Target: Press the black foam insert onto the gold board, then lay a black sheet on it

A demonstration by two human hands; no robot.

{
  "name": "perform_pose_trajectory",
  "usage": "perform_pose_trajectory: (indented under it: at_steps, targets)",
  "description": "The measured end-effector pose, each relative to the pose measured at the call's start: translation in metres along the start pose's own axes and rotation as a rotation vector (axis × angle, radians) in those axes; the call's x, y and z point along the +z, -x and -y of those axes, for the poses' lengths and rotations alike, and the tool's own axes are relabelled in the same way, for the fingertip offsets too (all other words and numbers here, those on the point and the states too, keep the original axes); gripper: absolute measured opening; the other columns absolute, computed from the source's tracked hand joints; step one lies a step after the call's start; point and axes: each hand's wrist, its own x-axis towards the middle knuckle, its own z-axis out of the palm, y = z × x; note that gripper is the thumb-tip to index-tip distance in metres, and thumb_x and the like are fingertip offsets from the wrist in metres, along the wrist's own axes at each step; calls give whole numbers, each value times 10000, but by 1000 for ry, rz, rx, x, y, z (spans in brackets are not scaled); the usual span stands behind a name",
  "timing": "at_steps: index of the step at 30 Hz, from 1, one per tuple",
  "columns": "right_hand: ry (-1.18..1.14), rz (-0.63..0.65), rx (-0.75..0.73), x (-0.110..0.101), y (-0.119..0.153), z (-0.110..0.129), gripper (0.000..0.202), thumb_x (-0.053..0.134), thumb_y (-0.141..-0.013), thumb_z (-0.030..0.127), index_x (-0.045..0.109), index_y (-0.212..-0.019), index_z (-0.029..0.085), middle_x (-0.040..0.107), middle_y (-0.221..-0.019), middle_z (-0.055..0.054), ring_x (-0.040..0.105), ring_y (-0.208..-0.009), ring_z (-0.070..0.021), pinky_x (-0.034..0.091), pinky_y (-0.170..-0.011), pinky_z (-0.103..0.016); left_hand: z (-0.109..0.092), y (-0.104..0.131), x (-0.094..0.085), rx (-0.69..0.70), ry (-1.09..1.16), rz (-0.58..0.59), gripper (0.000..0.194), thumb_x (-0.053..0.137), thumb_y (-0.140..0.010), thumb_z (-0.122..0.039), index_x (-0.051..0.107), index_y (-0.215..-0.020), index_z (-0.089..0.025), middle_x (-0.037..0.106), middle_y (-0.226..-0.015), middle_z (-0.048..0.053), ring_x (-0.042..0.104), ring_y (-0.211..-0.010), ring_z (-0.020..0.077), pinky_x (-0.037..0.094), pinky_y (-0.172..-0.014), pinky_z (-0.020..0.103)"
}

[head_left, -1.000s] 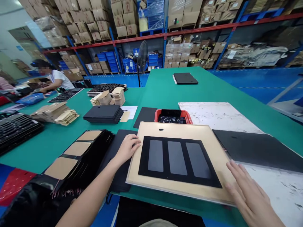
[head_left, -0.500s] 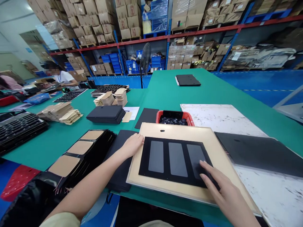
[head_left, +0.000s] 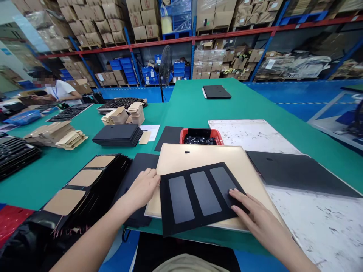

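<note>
A thin black panel [head_left: 202, 218] with three grey rectangular windows lies tilted across a pale cream board [head_left: 210, 153]. Its lower left part juts past the board's near edge. My left hand [head_left: 145, 187] has curled fingers at the panel's upper left corner and appears to pinch it; the fingertips are partly hidden. On the panel's right side rest the thumb and fingers of my right hand [head_left: 252, 211], stretched out and apart. Beneath my left forearm lies a dark sheet [head_left: 143, 162], left of the board.
Black pieces with tan cards [head_left: 85, 177] are stacked at left. Beyond the board stands a red basket [head_left: 222, 139] of small dark parts. A black sheet [head_left: 300, 172] lies on a white board [head_left: 320, 219] at right. Across the green table, a person [head_left: 61, 90] sits.
The black panel has turned anticlockwise on the cream board, and its lower left corner has come toward me over the near edge. Both hands moved with it. The whole view has shifted slightly.
</note>
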Motion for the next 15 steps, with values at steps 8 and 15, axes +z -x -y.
perform_pose_trajectory:
  at_steps: [8, 15]
  targets:
    - [37, 52, -29, 3, -4, 1, 499, 383, -910, 511, 537, -1282, 216, 501, -1339, -85, 466, -1232, -277, 404, -1023, -466, -85, 49, 55, 181, 195, -155, 798, 532, -850, -445, 108, -1467, -169, 313, -1476, 136, 293, -1353, 301, 393, -1054, 455]
    - [115, 199, -90, 1, 8, -16, 750, 553, -814, 545, 253, -1454, 292, 290, -1479, -41, 262, -1349, -279, 208, -1109, -543, -93, 53, 72, 192, 117, -163, 893, 244, -689, 88, -183, -1432, -165, 214, -1494, 120, 213, -1364, 241, 371, -1078, 449]
